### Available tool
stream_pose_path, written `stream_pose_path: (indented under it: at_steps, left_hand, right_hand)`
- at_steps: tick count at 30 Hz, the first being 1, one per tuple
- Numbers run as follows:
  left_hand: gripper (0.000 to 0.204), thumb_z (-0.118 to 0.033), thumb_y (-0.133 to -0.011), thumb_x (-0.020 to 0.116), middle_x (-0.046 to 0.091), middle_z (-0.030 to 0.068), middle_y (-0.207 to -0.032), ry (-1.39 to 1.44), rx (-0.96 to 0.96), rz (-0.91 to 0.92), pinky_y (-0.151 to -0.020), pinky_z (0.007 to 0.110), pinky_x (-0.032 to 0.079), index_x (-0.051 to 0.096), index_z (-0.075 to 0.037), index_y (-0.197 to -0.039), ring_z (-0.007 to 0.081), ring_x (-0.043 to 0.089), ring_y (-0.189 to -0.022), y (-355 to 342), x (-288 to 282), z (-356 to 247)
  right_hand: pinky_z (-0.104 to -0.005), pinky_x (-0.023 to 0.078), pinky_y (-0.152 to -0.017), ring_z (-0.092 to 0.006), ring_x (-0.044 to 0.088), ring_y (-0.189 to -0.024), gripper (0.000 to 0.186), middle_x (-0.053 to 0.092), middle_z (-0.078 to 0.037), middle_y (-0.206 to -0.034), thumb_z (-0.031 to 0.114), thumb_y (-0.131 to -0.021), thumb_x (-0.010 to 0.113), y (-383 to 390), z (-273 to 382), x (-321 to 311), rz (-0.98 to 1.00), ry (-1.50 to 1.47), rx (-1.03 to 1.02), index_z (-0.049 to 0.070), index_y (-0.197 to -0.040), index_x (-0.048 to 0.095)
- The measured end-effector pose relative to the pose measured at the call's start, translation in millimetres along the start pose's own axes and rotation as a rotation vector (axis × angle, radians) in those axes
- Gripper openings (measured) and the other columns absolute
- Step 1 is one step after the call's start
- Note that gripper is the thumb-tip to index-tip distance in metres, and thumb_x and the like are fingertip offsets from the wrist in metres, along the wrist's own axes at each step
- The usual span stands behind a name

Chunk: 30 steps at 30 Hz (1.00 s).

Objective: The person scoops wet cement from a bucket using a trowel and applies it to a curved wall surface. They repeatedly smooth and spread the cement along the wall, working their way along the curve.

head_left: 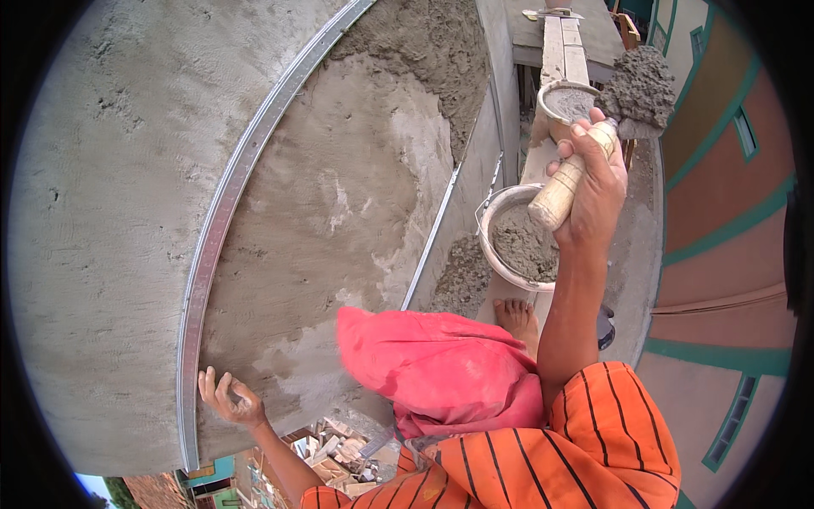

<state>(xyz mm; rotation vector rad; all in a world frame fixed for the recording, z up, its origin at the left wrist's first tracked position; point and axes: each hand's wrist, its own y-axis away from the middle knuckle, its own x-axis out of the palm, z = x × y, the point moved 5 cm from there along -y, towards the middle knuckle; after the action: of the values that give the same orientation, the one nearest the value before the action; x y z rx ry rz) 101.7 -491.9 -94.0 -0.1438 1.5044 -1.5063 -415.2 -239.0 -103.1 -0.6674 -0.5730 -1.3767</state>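
My right hand is wrapped round the pale wooden handle of a trowel, raised on the right. A thick heap of grey wet mortar covers its blade, which is mostly hidden. At the lower left, my left hand has its fingers apart beside a long metal strip set along the wall; whether it touches the wall I cannot tell. Rough, patchy plaster lies to the right of this strip, with smoother grey plaster to its left. Below the trowel stands a bucket of mortar.
A second bucket with grey mix stands farther along the narrow plank walkway. My bare foot is on the planks. A thin metal strip runs by the wall's corner. Rubble lies below; a building stands at right.
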Motion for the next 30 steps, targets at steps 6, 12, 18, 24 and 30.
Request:
stream_pose_path:
  at_steps: [6, 12, 18, 24, 30]
  left_hand:
    - [0.013, -0.001, -0.081, 0.049, 0.059, 0.0151, -0.116, -0.121, -0.240, 0.017, -0.100, 0.051, 0.042, 0.059, -0.003, -0.090, 0.0363, 0.052, -0.116, 66.3, -79.9, 23.6]
    - [0.014, 0.000, -0.079, 0.051, 0.061, 0.0141, -0.110, 0.098, -0.292, -0.057, -0.094, 0.050, 0.044, 0.059, -0.003, -0.090, 0.0361, 0.055, -0.111, 34.7, -53.8, -27.8]
    - [0.017, 0.002, -0.075, 0.051, 0.062, 0.0129, -0.105, 0.309, -0.295, -0.096, -0.091, 0.047, 0.046, 0.060, -0.004, -0.089, 0.0335, 0.057, -0.106, 19.7, -18.3, -64.2]
    - [0.019, 0.005, -0.072, 0.052, 0.063, 0.0143, -0.099, 0.480, -0.364, 0.036, -0.083, 0.042, 0.049, 0.060, -0.003, -0.087, 0.0323, 0.061, -0.093, 2.9, 11.0, -98.9]
    - [0.015, 0.005, -0.075, 0.053, 0.065, 0.0129, -0.091, 0.559, -0.350, 0.124, -0.082, 0.036, 0.048, 0.061, -0.002, -0.086, 0.0270, 0.063, -0.088, -26.1, 42.8, -119.1]
  right_hand:
    - [-0.0366, 0.050, -0.078, -0.0247, 0.060, -0.086, 0.056, 0.054, -0.013, -0.102, 0.002, -0.081, 0.060, -31.3, -10.8, 21.1, -0.507, 0.478, -0.540, -0.004, -0.129, 0.032]
    - [-0.0468, 0.045, -0.086, -0.0418, 0.060, -0.098, 0.058, 0.059, -0.027, -0.107, 0.007, -0.079, 0.058, 12.1, -156.7, 125.5, -0.029, 0.801, -0.077, -0.001, -0.130, 0.033]
    - [-0.0430, 0.049, -0.074, -0.0357, 0.062, -0.083, 0.058, 0.060, -0.018, -0.098, 0.007, -0.079, 0.061, 189.2, -146.2, 152.2, 0.961, 0.554, -0.187, 0.008, -0.132, 0.037]
    - [-0.0299, 0.048, -0.059, -0.0135, 0.057, -0.068, 0.049, 0.055, -0.005, -0.083, 0.005, -0.080, 0.059, 48.6, -169.3, 159.0, 0.777, 0.401, 0.020, 0.006, -0.127, 0.042]
    - [-0.0323, 0.047, -0.048, -0.0161, 0.057, -0.058, 0.051, 0.057, -0.010, -0.081, 0.006, -0.077, 0.061, -127.8, -227.2, 174.6, 0.517, 0.283, 0.250, -0.003, -0.122, 0.041]
